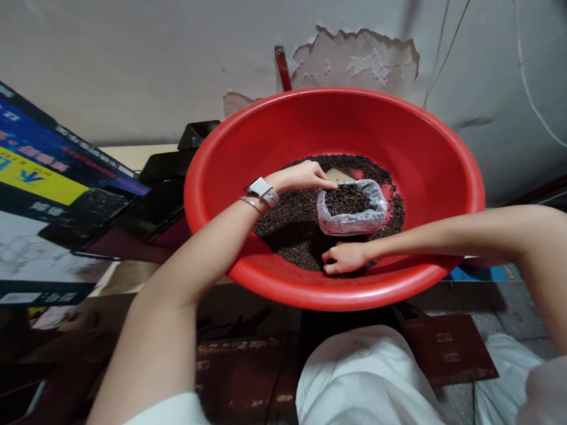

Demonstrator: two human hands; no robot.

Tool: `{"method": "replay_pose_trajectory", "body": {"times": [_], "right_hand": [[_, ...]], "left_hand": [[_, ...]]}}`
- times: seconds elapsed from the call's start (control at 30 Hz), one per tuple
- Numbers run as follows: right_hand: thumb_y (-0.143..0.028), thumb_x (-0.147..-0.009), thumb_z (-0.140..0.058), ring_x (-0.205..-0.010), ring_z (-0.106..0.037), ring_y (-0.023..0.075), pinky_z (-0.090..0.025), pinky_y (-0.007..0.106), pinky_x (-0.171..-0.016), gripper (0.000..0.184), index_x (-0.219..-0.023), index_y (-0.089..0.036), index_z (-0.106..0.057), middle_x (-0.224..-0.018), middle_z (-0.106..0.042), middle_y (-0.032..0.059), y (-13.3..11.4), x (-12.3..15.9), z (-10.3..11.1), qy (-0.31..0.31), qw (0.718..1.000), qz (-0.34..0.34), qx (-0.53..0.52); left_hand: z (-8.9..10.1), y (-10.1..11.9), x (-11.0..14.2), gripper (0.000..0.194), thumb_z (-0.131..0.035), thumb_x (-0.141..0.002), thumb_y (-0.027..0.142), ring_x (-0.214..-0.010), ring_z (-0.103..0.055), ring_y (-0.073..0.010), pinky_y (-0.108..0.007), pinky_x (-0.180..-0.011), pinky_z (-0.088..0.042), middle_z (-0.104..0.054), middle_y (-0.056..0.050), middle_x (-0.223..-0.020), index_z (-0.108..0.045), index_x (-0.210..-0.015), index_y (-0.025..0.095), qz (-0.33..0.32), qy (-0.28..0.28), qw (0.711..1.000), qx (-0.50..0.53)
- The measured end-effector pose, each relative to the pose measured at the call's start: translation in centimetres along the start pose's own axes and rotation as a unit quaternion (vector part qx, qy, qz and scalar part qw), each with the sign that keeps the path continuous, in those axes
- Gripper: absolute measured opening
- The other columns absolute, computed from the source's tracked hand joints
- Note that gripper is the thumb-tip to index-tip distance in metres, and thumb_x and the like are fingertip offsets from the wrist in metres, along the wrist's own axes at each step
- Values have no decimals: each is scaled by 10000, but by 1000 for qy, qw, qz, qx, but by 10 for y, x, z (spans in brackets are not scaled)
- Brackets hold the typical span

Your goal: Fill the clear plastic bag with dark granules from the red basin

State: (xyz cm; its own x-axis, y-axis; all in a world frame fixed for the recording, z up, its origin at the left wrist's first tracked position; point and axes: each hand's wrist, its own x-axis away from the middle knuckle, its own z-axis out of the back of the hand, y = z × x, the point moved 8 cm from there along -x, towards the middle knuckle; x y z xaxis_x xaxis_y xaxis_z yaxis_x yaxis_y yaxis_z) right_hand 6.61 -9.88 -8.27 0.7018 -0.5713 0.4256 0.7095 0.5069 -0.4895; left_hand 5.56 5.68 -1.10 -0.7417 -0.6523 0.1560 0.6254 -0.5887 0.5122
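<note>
A wide red basin (336, 299) holds loose dark dried leaves (283, 218) that look like tea. A clear plastic bag (352, 224), opened into a box shape and filled with the same leaves, stands among them. My left hand (305, 176) reaches over from the left, its fingers closed at the bag's upper left rim. Below the bag, my right hand (348, 258) rests low over the leaves near the basin's front wall. Its fingers are curled; whatever lies inside them is hidden. Behind the bag shows part of a flat beige piece (339, 175).
Printed cartons (48, 177) and dark open containers (163, 165) stand to the left of the basin. A wall with peeling paint (354, 62) rises behind it, with cords (443, 53) hanging at the right. A reddish-brown wooden board (449, 348) shows below.
</note>
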Motion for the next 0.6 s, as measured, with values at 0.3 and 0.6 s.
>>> {"method": "replay_pose_trajectory", "body": {"times": [0.3,0.6], "right_hand": [[-310,-868,-402,-597,-492,116,-315,233,-598,266,-886,-152,-615,-733,-614,45,-24,44,85,165,985,18,45],[-356,-898,-395,-595,-413,95,-286,233,-616,323,-990,-142,-619,-712,-559,24,12,49,155,306,944,-15,127]], "left_hand": [[-1,0,0,456,-542,-706,563,-499,-201,-85,-281,-522,-146,-280,27,-489,-555,-515,149,-13,-3,1000,11],[18,-6,-1,471,-433,-798,485,-486,-264,-83,-253,-507,-216,-340,22,-459,-569,-521,130,-1,105,993,62]]}}
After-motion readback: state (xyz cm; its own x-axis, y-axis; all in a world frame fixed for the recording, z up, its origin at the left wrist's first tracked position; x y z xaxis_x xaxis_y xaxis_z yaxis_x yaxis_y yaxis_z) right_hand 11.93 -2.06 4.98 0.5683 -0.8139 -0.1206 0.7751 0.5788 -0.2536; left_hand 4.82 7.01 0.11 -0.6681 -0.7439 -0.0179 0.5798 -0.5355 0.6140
